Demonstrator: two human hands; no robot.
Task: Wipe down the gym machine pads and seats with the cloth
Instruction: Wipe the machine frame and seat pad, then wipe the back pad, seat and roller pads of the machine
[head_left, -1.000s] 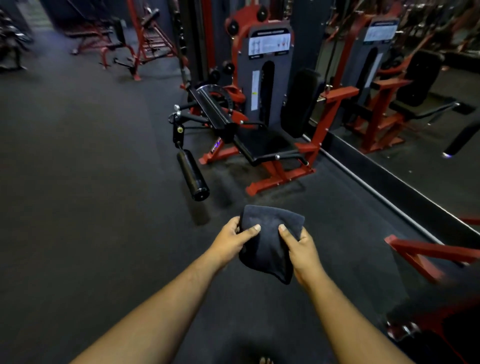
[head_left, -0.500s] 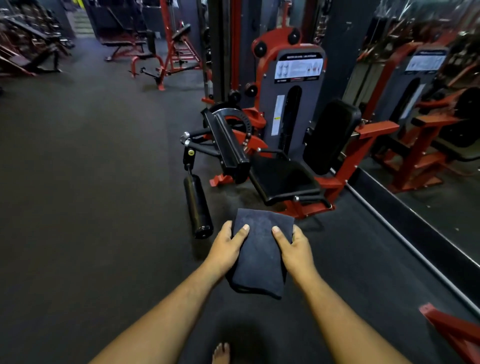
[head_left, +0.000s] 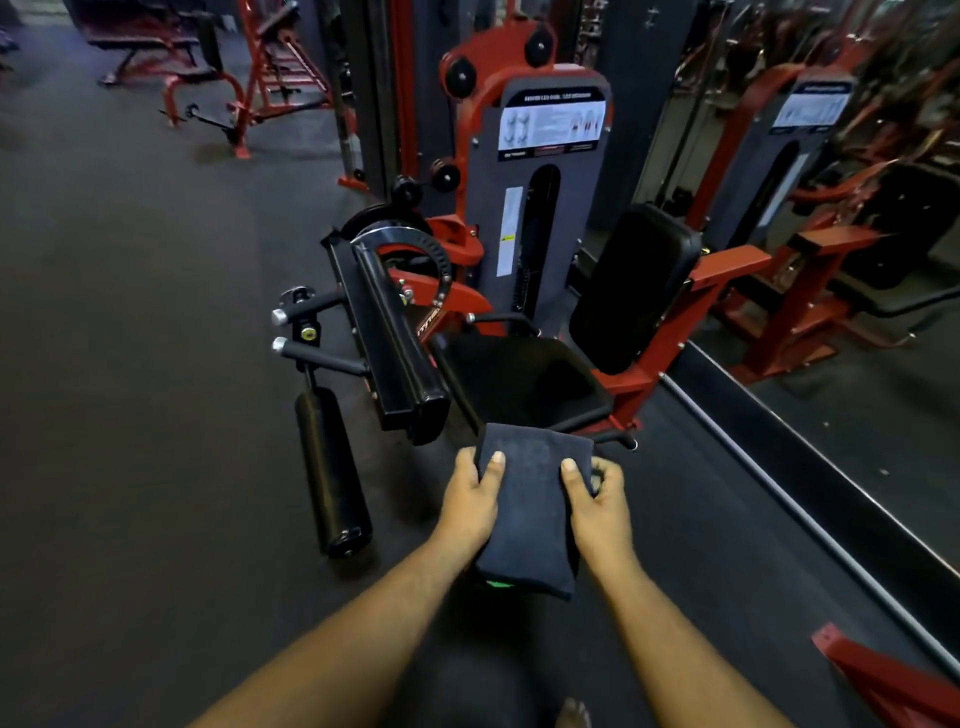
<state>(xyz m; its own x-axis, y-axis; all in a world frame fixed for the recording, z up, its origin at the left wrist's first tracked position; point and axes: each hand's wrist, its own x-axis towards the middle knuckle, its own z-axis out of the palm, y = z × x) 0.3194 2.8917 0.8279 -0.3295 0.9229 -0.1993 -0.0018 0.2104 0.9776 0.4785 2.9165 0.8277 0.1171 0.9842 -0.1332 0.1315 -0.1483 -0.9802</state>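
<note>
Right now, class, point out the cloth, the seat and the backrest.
cloth (head_left: 524, 509): head view, middle of its top face.
seat (head_left: 519, 376): head view, centre of the black cushion.
backrest (head_left: 634, 286): head view, middle of the upright pad.

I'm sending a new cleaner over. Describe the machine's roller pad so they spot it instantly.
Find the red-framed seated leg machine beside the wall mirror. Left of its flat black seat, a long black cylindrical roller pad hangs toward the floor. Unlike the seat and upright black backrest, it is round.

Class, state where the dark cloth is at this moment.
In the head view, the cloth is low and centre, held between the left hand and right hand, just short of the machine's seat.
</note>
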